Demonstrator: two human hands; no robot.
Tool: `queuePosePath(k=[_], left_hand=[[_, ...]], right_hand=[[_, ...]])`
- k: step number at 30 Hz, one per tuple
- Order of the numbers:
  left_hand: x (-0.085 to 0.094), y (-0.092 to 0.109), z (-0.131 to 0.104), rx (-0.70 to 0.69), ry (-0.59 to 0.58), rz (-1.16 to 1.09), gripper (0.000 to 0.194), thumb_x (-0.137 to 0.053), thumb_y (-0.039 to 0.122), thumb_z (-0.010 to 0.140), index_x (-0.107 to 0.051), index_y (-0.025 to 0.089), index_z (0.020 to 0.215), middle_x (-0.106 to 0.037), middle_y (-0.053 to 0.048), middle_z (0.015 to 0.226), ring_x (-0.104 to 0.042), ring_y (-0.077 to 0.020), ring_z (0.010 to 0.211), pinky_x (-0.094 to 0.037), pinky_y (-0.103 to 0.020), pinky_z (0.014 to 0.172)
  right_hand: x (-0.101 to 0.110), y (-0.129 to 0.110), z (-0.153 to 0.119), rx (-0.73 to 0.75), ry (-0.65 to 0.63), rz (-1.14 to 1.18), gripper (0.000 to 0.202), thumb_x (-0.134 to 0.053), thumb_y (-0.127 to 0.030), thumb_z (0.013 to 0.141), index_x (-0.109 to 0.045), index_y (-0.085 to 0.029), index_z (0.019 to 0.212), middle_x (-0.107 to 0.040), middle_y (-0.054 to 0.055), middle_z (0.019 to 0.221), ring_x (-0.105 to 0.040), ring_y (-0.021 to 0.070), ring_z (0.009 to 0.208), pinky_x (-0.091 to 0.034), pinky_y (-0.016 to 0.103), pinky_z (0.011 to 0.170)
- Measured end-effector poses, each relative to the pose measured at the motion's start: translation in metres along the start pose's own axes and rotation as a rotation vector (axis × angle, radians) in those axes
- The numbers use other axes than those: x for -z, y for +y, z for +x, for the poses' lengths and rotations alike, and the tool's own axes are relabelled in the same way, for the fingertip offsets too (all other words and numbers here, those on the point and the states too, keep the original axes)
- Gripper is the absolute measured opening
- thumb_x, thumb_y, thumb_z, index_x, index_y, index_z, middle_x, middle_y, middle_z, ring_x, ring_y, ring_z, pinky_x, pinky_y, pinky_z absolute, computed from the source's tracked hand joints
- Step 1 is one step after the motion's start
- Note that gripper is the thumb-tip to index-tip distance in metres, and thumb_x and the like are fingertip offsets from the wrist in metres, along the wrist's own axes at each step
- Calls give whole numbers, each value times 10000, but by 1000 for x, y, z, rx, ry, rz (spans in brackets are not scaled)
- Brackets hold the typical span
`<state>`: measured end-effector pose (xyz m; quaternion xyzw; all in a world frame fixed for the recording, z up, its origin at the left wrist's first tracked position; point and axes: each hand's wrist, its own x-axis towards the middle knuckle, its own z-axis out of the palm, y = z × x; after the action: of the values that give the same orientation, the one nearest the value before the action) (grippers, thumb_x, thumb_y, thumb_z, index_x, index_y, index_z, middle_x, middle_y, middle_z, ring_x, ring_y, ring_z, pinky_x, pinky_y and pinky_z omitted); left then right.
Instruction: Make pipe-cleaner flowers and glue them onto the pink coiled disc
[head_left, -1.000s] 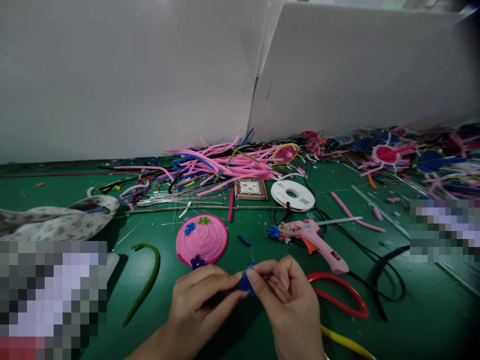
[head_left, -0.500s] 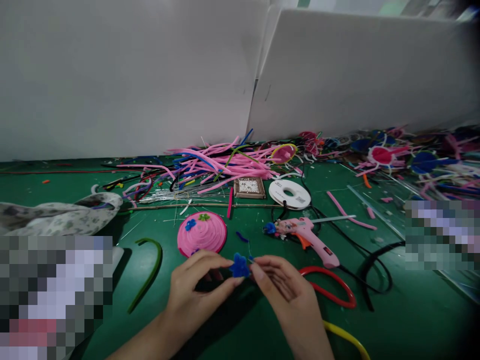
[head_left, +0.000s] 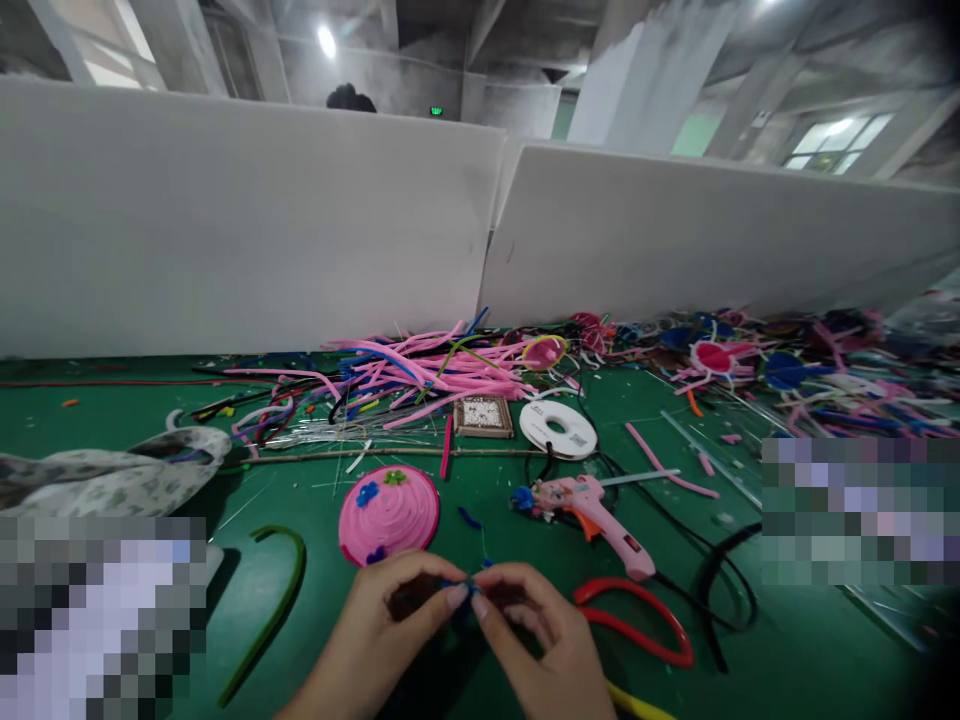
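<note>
Both my hands meet low in the middle, pinching a small blue pipe-cleaner flower [head_left: 459,592] that the fingers mostly cover. My left hand [head_left: 401,620] grips it from the left, thumb and forefinger closed. From the right, the thumb and forefinger of my right hand [head_left: 525,620] press on it too. Just beyond my left hand lies a pink coiled disc [head_left: 397,520] with blue and green flowers on it. A short dark blue pipe-cleaner piece [head_left: 470,518] rests past the fingertips. To the right are a pink glue gun [head_left: 592,505] and red looped handles [head_left: 645,615].
Pink pipe cleaners [head_left: 427,365] are heaped along the white partition [head_left: 247,230]. A white spool [head_left: 559,430] and a small framed box of white beads [head_left: 482,416] stand before them. A bent green pipe cleaner [head_left: 289,590] lies left, a black cable [head_left: 712,570] right.
My hands have drawn together, and the blue flower, plainly visible before, is now mostly covered by my fingers. The view has tilted up, showing the room above the partition.
</note>
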<state>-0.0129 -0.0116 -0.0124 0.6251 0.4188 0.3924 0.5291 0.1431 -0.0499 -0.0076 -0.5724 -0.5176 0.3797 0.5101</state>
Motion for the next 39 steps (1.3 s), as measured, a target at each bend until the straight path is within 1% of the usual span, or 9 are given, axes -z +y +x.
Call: queuePosePath(k=[4, 7, 13, 19, 25, 28, 33, 36, 39], left_hand=[[3, 0, 2, 150, -61, -77, 158, -667, 320, 755, -691, 165, 775, -655, 2, 619, -574, -109, 547, -395, -154, 439], [5, 2, 3, 240, -78, -138, 162, -681, 316, 732, -686, 160, 773, -634, 19, 585, -553, -94, 514, -360, -137, 409], [6, 3, 4, 206, -100, -217, 137, -694, 288, 723, -692, 155, 756, -653, 11, 612, -567, -87, 534, -421, -155, 472], [2, -3, 4, 202, -85, -407, 341, -779, 249, 645, -666, 169, 956, -684, -17, 771, -630, -117, 667, -488, -184, 540], [5, -4, 6, 301, -78, -430, 286, -779, 336, 649, -654, 143, 820, -662, -8, 712, -596, -87, 606, -458, -162, 518], [6, -6, 6, 290, -19, -449, 322, -785, 348, 645, -620, 153, 841, -641, 0, 725, -587, -95, 620, -462, -170, 518], [5, -8, 5, 227, 17, -408, 297, -732, 336, 715, -633, 224, 971, -628, 10, 798, -610, -135, 714, -483, -204, 564], [5, -11, 5, 232, -32, -360, 259, -697, 340, 749, -692, 237, 986, -665, -18, 872, -618, -154, 774, -481, -223, 617], [3, -17, 6, 234, -62, -347, 245, -710, 322, 736, -717, 231, 963, -671, -12, 795, -589, -130, 713, -453, -218, 620]], right_hand=[[-2, 4, 1, 13, 60, -7, 192, -660, -323, 751, -664, -173, 871, -702, 76, 790, -681, 202, 747, -557, 267, 660], [-5, 3, 2, 22, 85, -22, 142, -636, -325, 762, -599, -192, 798, -664, 42, 733, -652, 176, 702, -532, 249, 630], [0, 0, 5, 28, -54, -181, 109, -586, -283, 779, -498, -226, 746, -613, 5, 725, -583, 154, 665, -484, 267, 646], [1, -5, 7, 66, 46, -40, 167, -592, -296, 793, -452, -222, 740, -608, 9, 732, -617, 157, 701, -493, 250, 634], [-6, -7, -1, 12, 72, -30, 154, -602, -353, 791, -538, -218, 827, -635, 7, 752, -634, 161, 735, -493, 249, 672], [9, 1, 3, 65, 77, -225, 206, -551, -400, 828, -538, -218, 924, -645, 33, 803, -634, 187, 769, -506, 293, 698], [66, 23, 31, 292, 355, -1038, 429, -486, -565, 821, -555, -165, 958, -609, 124, 893, -570, 298, 867, -469, 438, 754], [88, 31, 46, 345, 328, -1306, 449, -421, -574, 851, -568, -158, 935, -591, 133, 885, -557, 296, 837, -470, 402, 691], [95, 36, 51, 354, 299, -1454, 406, -462, -526, 844, -593, -163, 970, -594, 128, 887, -560, 286, 799, -465, 372, 635]])
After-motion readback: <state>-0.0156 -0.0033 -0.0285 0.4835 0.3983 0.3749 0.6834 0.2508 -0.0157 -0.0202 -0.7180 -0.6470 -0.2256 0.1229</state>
